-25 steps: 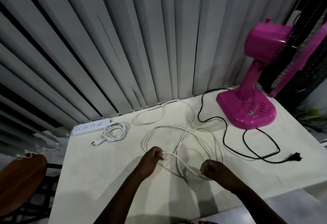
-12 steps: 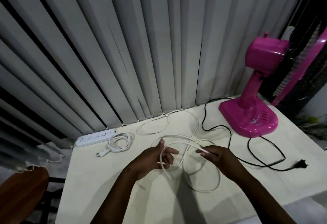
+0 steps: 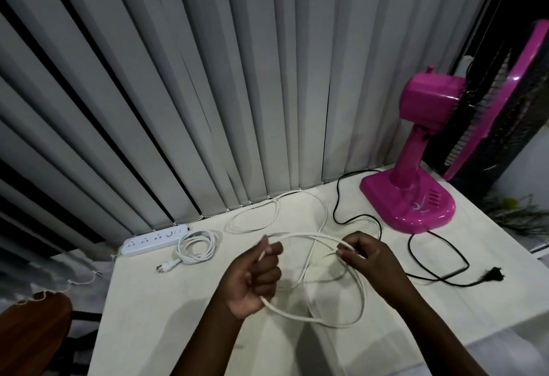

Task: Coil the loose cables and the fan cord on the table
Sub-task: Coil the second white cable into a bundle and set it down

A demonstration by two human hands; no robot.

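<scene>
A long white cable (image 3: pixel 315 317) hangs in loops between my hands above the cream table (image 3: pixel 166 310). My left hand (image 3: pixel 255 277) is closed around the loops, palm up. My right hand (image 3: pixel 367 255) pinches a strand of the same cable a little to the right. More of the white cable trails back to the curtain (image 3: pixel 252 224). The pink fan (image 3: pixel 416 168) stands at the back right. Its black cord (image 3: pixel 416 274) snakes loose over the table and ends in a plug (image 3: pixel 493 275).
A white power strip (image 3: pixel 154 240) lies at the back left with its own cord coiled (image 3: pixel 197 246) beside it. Grey vertical blinds (image 3: pixel 208 78) hang behind the table. A brown wooden seat (image 3: pixel 32 334) is at the lower left.
Both hands have lifted off the table with the white cable. The left hand turned palm up and closed on a gathered loop; the right hand drew a strand toward it.
</scene>
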